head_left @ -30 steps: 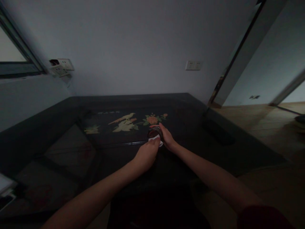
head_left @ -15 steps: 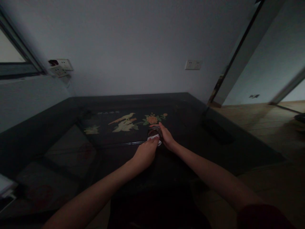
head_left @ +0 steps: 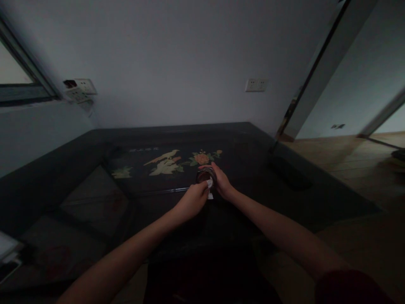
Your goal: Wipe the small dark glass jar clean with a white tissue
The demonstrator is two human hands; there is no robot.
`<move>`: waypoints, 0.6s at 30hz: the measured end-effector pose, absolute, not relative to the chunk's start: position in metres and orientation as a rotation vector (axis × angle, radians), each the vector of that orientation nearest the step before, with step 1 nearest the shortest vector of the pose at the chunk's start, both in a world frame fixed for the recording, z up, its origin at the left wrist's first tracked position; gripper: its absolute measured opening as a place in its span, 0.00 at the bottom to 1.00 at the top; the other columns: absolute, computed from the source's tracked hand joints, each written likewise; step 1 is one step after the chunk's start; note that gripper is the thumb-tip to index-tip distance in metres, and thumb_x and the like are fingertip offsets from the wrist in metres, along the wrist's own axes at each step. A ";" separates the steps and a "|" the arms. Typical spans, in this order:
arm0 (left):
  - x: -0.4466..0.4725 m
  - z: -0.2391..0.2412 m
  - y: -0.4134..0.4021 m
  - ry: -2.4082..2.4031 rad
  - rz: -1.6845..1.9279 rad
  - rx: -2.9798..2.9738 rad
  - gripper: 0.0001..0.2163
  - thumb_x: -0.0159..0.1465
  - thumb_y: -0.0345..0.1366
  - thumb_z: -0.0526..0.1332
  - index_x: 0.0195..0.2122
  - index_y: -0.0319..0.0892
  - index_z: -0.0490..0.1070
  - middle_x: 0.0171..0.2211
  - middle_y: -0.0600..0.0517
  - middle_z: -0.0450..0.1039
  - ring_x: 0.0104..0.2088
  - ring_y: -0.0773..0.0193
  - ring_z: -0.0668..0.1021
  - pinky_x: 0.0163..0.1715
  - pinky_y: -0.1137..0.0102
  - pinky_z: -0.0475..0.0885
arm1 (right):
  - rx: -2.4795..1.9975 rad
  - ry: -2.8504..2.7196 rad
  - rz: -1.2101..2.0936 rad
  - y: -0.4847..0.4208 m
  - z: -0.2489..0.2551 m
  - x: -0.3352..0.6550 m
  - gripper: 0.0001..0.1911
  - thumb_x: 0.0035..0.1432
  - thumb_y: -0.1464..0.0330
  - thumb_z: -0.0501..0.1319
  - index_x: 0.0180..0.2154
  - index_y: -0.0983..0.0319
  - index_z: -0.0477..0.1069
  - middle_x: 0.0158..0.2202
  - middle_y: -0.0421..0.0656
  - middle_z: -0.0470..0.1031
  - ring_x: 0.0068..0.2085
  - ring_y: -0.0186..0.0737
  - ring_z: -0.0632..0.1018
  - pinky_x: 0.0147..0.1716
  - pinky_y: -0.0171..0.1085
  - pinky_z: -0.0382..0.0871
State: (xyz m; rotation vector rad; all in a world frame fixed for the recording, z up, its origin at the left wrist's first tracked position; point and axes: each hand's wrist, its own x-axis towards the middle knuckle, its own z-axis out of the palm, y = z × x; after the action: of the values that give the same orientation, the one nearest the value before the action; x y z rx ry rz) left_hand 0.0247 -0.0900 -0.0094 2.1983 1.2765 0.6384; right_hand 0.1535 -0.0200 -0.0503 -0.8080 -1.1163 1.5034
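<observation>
A small dark, shiny, round vessel (head_left: 202, 176), perhaps a glass cup, is between my hands over the near part of the black table. My right hand (head_left: 222, 182) curves around its right side, fingers over the far rim. My left hand (head_left: 193, 202) pinches a white tissue (head_left: 209, 183) against the near right side of the vessel. Part of the tissue hangs below the fingers. The dim light hides the lower part of the vessel, so I cannot tell whether it touches the table.
The black glossy table (head_left: 177, 133) has a bird picture (head_left: 164, 162) and an orange flower picture (head_left: 202, 158) on its top. A wall socket (head_left: 256, 85) is behind it. A pale object (head_left: 9, 249) is at the lower left. Wooden floor (head_left: 332, 158) lies to the right.
My left hand has shifted slightly, its thumb now up at the vessel's rim. The tissue shows less inside the near edge and more beneath the fingers. My right hand stays in place.
</observation>
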 end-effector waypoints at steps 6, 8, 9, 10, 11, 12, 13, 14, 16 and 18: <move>0.029 -0.011 -0.101 1.427 0.295 2.898 0.18 0.62 0.21 0.48 0.51 0.32 0.67 0.51 0.38 0.73 0.52 0.57 0.75 0.59 0.60 0.61 | -0.794 -1.169 1.460 -0.019 -0.050 0.153 0.27 0.53 0.46 0.55 0.34 0.61 0.77 0.27 0.42 0.79 0.30 0.41 0.77 0.34 0.38 0.66; 0.031 -0.014 -0.103 1.505 0.248 2.999 0.18 0.63 0.21 0.47 0.52 0.30 0.67 0.51 0.36 0.72 0.53 0.56 0.74 0.60 0.58 0.59 | -0.803 -1.169 1.460 -0.018 -0.050 0.153 0.27 0.52 0.45 0.55 0.33 0.61 0.77 0.27 0.42 0.79 0.31 0.41 0.77 0.33 0.38 0.66; 0.031 -0.015 -0.103 1.551 0.237 3.030 0.18 0.64 0.22 0.46 0.52 0.29 0.67 0.52 0.35 0.71 0.54 0.55 0.73 0.60 0.57 0.60 | -0.811 -1.163 1.463 -0.018 -0.050 0.153 0.27 0.52 0.45 0.55 0.33 0.61 0.77 0.28 0.42 0.79 0.31 0.41 0.77 0.33 0.37 0.66; 0.032 -0.017 -0.103 1.590 0.228 3.056 0.19 0.64 0.22 0.46 0.53 0.29 0.66 0.54 0.35 0.70 0.56 0.55 0.72 0.60 0.58 0.60 | -0.817 -1.156 1.464 -0.018 -0.050 0.153 0.27 0.52 0.45 0.55 0.34 0.61 0.77 0.28 0.42 0.79 0.32 0.41 0.77 0.33 0.37 0.66; 0.032 -0.019 -0.102 1.621 0.217 3.079 0.19 0.64 0.22 0.45 0.55 0.29 0.66 0.55 0.35 0.69 0.58 0.55 0.70 0.61 0.58 0.60 | -0.822 -1.146 1.467 -0.018 -0.050 0.153 0.27 0.52 0.45 0.55 0.34 0.61 0.77 0.29 0.42 0.79 0.32 0.41 0.77 0.33 0.37 0.66; 0.032 -0.021 -0.102 1.643 0.204 3.096 0.20 0.65 0.22 0.45 0.55 0.28 0.65 0.56 0.35 0.68 0.59 0.55 0.69 0.61 0.58 0.59 | -0.825 -1.134 1.469 -0.018 -0.049 0.153 0.27 0.51 0.45 0.56 0.34 0.61 0.77 0.29 0.42 0.79 0.32 0.40 0.77 0.33 0.37 0.66; 0.032 -0.022 -0.101 1.655 0.190 3.107 0.20 0.65 0.22 0.45 0.56 0.27 0.64 0.57 0.35 0.67 0.60 0.54 0.68 0.61 0.58 0.58 | -0.827 -1.121 1.471 -0.018 -0.049 0.153 0.27 0.51 0.45 0.56 0.35 0.61 0.77 0.29 0.42 0.79 0.32 0.40 0.77 0.32 0.37 0.66; 0.032 -0.023 -0.100 1.658 0.179 3.113 0.20 0.65 0.22 0.44 0.57 0.26 0.63 0.57 0.34 0.66 0.60 0.54 0.67 0.62 0.59 0.58 | -0.826 -1.110 1.473 -0.018 -0.048 0.153 0.27 0.51 0.45 0.56 0.35 0.61 0.77 0.30 0.42 0.79 0.32 0.40 0.77 0.32 0.37 0.66; 0.033 -0.023 -0.100 1.642 0.172 3.110 0.20 0.65 0.22 0.45 0.57 0.24 0.63 0.57 0.33 0.66 0.59 0.54 0.68 0.62 0.59 0.58 | -0.820 -1.103 1.473 -0.018 -0.048 0.153 0.27 0.51 0.45 0.56 0.34 0.61 0.77 0.30 0.42 0.79 0.32 0.40 0.76 0.33 0.37 0.66; 0.033 -0.021 -0.099 1.598 0.183 3.083 0.20 0.64 0.22 0.46 0.56 0.24 0.63 0.56 0.33 0.67 0.58 0.53 0.69 0.60 0.60 0.60 | -0.815 -1.117 1.463 -0.019 -0.048 0.153 0.27 0.51 0.45 0.56 0.34 0.61 0.77 0.29 0.42 0.79 0.31 0.40 0.76 0.33 0.37 0.66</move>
State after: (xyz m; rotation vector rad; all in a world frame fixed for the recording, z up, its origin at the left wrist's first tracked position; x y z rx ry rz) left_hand 0.0328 -0.0992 -0.0206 3.0827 1.5984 0.1835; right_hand 0.1529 -0.0187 -0.0481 -0.8152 -1.1170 1.4626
